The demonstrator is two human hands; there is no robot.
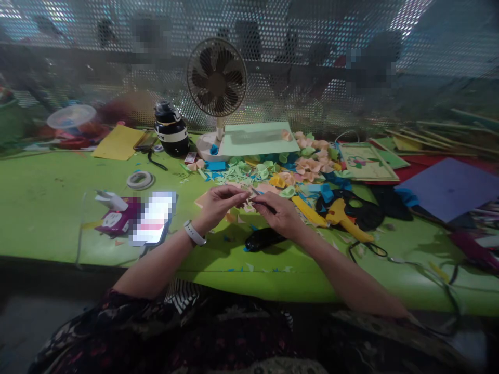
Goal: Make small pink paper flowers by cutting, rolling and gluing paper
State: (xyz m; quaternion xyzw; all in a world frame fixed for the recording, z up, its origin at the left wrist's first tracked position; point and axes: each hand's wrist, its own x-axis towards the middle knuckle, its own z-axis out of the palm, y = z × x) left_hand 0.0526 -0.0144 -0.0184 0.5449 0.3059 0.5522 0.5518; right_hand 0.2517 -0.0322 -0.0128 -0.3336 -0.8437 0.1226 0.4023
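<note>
My left hand (220,206), with a white watch (195,232) on its wrist, is closed in a pinch. What its fingertips hold is too small to make out. Opposite it, almost touching, my right hand (281,214) grips a thin dark tool whose narrow tip points at the left fingertips; its kind is unclear. Below the hands lies a black stapler-like object (264,240). Just beyond them spreads a pile of cut and curled paper pieces (268,170) in green, peach, blue and yellow. A yellow glue gun (343,218) rests right of my right hand.
A fan (217,78) and a black bottle (171,130) stand at the back. On the left are a tape roll (140,180), a lit phone (154,218) and a purple pouch (117,221). Purple paper (452,189) lies right, near a cable (413,265).
</note>
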